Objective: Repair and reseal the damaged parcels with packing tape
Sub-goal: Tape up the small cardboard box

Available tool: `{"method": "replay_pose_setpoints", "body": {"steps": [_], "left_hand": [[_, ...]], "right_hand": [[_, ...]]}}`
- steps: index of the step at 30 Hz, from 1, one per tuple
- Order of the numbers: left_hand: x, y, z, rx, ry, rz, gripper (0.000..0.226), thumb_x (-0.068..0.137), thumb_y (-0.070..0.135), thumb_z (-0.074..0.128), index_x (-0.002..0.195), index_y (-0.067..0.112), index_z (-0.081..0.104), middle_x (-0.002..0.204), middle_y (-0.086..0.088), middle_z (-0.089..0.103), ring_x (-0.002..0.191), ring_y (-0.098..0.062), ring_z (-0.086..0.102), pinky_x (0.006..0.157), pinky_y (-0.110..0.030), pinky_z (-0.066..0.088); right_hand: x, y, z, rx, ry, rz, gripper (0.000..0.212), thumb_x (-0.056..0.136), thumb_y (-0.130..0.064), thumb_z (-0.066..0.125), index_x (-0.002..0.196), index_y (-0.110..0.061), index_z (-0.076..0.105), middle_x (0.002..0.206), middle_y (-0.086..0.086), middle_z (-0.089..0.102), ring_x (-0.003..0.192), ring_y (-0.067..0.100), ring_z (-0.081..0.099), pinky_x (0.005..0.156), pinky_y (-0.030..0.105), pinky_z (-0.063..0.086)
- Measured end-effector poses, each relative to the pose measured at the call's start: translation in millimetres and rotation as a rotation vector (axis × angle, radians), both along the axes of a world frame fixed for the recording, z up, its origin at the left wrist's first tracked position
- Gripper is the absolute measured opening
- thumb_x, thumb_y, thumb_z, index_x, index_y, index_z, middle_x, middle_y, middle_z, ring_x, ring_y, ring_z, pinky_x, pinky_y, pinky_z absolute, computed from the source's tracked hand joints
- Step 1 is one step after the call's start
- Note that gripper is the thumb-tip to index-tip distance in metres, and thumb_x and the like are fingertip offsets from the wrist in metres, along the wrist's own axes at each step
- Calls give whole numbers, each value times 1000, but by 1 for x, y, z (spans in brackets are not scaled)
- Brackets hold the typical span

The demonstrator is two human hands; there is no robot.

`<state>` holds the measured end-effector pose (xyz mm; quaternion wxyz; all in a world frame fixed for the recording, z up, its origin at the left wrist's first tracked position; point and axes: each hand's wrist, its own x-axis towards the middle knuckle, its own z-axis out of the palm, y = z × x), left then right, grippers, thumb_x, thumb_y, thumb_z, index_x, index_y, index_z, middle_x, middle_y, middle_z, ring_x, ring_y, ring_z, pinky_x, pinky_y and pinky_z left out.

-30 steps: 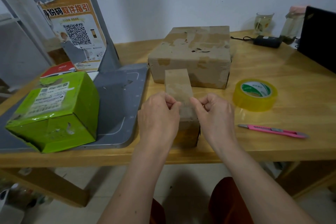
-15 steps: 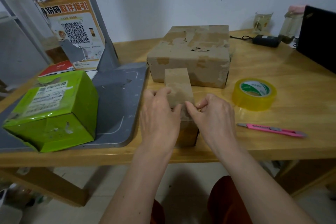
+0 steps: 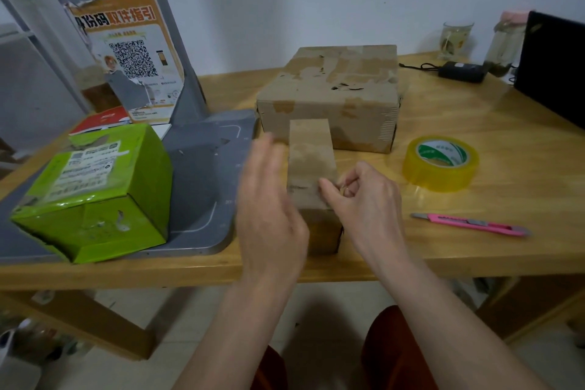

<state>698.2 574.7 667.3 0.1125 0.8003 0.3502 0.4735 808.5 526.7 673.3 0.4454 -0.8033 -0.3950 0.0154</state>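
Cardboard small box (image 3: pixel 311 165) on table (image 3: pixel 474 250) | right hand (image 3: pixel 368 203) pinches its top | left hand (image 3: pixel 269 199) spread flat, blurred

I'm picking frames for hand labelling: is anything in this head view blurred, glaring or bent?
Head view: the left hand is smeared by motion blur, fingers indistinct; the right hand and small box stay sharp; soft glare streaks the table; wide-angle distortion bows the edges.

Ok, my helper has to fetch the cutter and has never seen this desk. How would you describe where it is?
Start at the wooden table and find the yellow tape roll on its right side. Just nearer the front edge lies the cutter, flat on the wood. It is the only pink thing there, long and thin.
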Motion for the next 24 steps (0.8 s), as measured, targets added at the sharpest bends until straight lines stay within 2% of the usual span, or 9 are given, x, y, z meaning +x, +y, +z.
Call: {"method": "replay_pose_setpoints", "body": {"steps": [2,5,9,12,15,17,19,21,24], "left_hand": [[0,-7,-7,77,304,-165,52,95,17,42,146,5,41,153,-7,39,145,-16,29,119,-37,28],[0,-13,-11,69,595,-95,68,90,40,43,147,1,35,152,-14,39,144,-23,32,118,-43,27],[3,-17,4,34,691,-52,76,97,48,38,154,8,9,163,-10,7,151,-18,2,117,-32,-7],[-2,-16,4,3,709,-52,80,99,47,42,154,16,-7,163,-3,-10,149,-13,-14,116,-28,-13],[0,-18,6,-19,674,-104,76,98,46,46,154,30,-3,163,-2,-9,149,-13,-14,119,-29,-8],[4,-18,4,-42,699,-113,75,97,45,47,154,30,1,163,-4,-9,150,-16,-13,122,-32,-6],[7,-17,2,-29,742,-115,74,99,43,42,155,21,0,163,-7,-9,150,-16,-13,123,-34,-3],[4,-15,-3,-45,699,-127,69,101,38,35,155,12,2,164,-9,-2,151,-18,-6,124,-34,3],[2,-18,-5,26,602,-93,62,94,31,37,147,0,31,153,-23,33,143,-29,32,116,-41,24]], "right_hand": [[0,2,0,5,-3,-8,35,85,-38,68,68,-31,38,63,-11,49,57,1,44,49,12,26],[-5,2,-2,6,-60,-50,27,86,-39,65,75,-28,44,63,-12,47,57,0,44,51,10,27],[1,-10,-1,-53,-340,-86,25,93,-32,57,75,-24,42,60,-12,38,50,0,34,48,16,21],[26,-21,-4,-258,-380,-159,28,96,-27,55,72,-20,41,60,-9,34,57,13,40,49,25,23],[31,-31,-2,68,-406,-77,24,95,-22,58,71,-18,51,62,-8,43,53,9,40,49,15,25],[11,-33,-3,261,-415,106,21,98,-21,48,85,-12,62,76,-5,55,65,6,48,62,11,36],[-13,-28,-13,256,-351,284,39,101,-31,35,111,-8,65,104,2,66,96,7,58,89,8,39],[-25,-23,-26,234,-295,372,54,104,-38,21,131,-5,55,133,9,57,128,11,48,110,22,34],[-23,-18,-37,217,-293,400,60,104,-40,15,138,-1,45,144,12,46,139,15,37,113,39,33]]}}
